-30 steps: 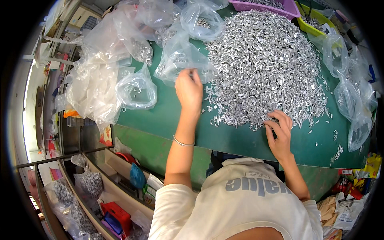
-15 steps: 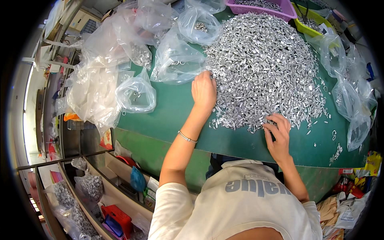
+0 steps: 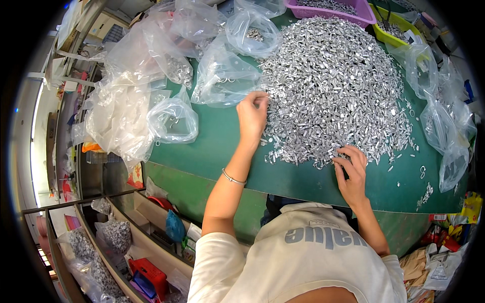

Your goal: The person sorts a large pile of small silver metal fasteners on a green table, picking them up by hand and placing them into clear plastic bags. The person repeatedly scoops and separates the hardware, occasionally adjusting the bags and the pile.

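A broad heap of small silvery metal clasp-like pieces (image 3: 328, 86) covers much of the green table. At its left edge is my left hand (image 3: 252, 115), thumb and fingers drawn together in a pinch; whatever is between the fingertips is too small to make out. Just beyond that hand lies a clear plastic bag (image 3: 227, 76) with a few rings or hooks in it. My right hand (image 3: 352, 171) rests at the heap's near edge, its curved fingers apart and the fingertips touching the pieces. I see nothing held in it.
A purple basket (image 3: 365, 12) and a yellow-green basket (image 3: 385, 36) with metal pieces stand behind the heap. Plastic bags (image 3: 118, 111) crowd the left side; another bag (image 3: 447, 126) lies at right. Loose pieces (image 3: 425, 196) are scattered near the right corner. A shelf with bagged parts (image 3: 115, 236) is lower left.
My left hand has drawn slightly left, away from the heap's edge, and turned so that its thumb and fingertips show. My right hand has stayed in place.
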